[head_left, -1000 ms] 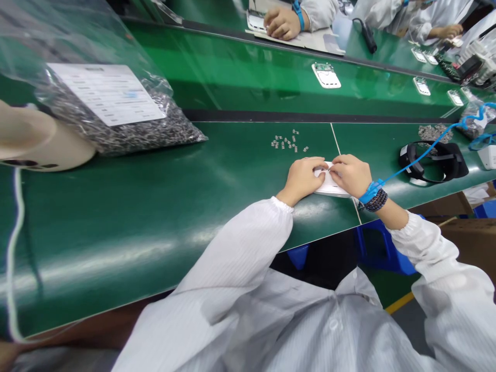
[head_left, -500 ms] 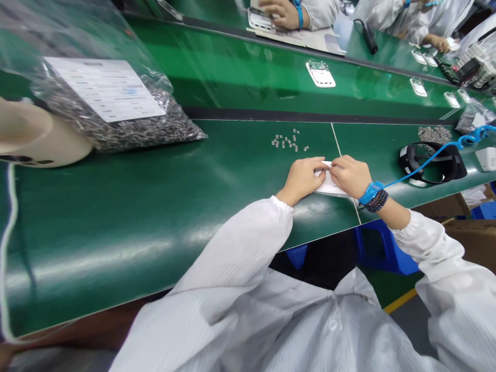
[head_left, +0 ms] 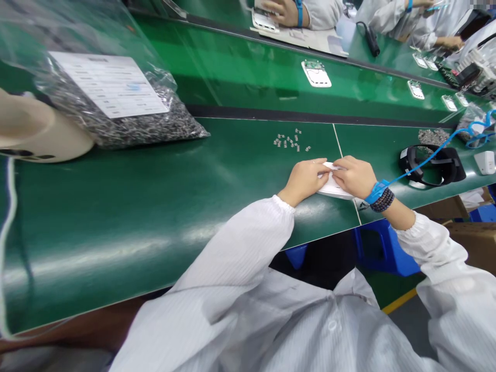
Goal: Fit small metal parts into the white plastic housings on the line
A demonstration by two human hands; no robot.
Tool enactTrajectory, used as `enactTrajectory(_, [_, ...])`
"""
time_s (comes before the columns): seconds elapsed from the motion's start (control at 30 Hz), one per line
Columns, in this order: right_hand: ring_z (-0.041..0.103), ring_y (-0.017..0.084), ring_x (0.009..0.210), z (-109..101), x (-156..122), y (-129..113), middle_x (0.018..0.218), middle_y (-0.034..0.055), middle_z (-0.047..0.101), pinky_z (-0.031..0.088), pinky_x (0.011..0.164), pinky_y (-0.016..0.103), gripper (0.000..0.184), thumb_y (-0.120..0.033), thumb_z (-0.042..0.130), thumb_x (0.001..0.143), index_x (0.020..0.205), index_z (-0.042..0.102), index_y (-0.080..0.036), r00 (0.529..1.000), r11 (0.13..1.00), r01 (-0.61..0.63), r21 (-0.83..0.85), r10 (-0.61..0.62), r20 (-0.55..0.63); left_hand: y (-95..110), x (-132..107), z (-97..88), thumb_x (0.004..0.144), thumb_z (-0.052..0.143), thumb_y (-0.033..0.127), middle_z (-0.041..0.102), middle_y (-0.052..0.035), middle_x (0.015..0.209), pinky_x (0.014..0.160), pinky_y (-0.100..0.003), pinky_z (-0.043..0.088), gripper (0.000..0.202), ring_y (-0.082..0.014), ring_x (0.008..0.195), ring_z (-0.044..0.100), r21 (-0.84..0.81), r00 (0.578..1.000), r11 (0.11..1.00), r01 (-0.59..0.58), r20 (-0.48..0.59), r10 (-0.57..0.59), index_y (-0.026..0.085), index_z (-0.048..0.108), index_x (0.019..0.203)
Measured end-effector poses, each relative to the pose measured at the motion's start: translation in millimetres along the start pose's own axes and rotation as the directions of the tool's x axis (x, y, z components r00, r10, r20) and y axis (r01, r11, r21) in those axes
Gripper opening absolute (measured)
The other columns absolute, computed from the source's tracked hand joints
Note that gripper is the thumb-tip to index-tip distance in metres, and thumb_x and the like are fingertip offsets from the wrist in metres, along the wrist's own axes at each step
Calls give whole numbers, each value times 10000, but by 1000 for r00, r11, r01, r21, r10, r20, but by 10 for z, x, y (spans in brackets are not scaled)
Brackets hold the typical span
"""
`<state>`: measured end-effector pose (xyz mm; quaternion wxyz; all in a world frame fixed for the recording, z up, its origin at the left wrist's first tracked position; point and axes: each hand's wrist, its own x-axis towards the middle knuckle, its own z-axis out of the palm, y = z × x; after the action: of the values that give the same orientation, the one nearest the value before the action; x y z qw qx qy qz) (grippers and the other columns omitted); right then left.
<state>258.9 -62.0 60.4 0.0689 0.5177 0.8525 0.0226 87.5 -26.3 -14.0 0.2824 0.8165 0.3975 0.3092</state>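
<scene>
Hardly anything had changed from the earlier views: only the fingers shifted slightly. The white plastic casing (head_left: 335, 189) was still gripped on the green bench (head_left: 155, 206), just below the scattered small metal clips (head_left: 289, 142). The left hand (head_left: 306, 178) was closed on its left side, the right hand (head_left: 354, 177) on its right. Any finer contact at the fingertips could not be told.

A white striped smock (head_left: 310, 330) with gathered cuffs (head_left: 282, 204), and on the right wrist (head_left: 399, 214) a blue strap (head_left: 376, 192) with a thin blue cord (head_left: 422, 168) beside a dark beaded bracelet (head_left: 383, 200).
</scene>
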Motion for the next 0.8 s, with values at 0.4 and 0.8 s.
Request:
enactTrajectory(0.4, [547, 268, 1134, 81, -168, 197, 1304, 140, 666, 440, 907, 390, 406, -357, 415, 1056, 1148, 747, -142, 988, 990, 138, -25, -140, -73, 47, -29, -32, 927, 515, 230, 743, -102, 1101, 864, -401, 548, 280, -259, 998, 708, 194, 994, 975, -108, 42, 102, 219, 795, 936])
enactTrajectory(0.8, [583, 273, 1102, 209, -144, 265, 1242, 130, 703, 479, 870, 400, 360, -317, 456, 1043, 1114, 767, -152, 955, 977, 204, -58, -211, -207, 23, -56, -33, 922, 504, 209, 713, -97, 1076, 781, -368, 535, 272, -235, 908, 676, 283, 973, 932, -227, 23, 230, 191, 774, 947])
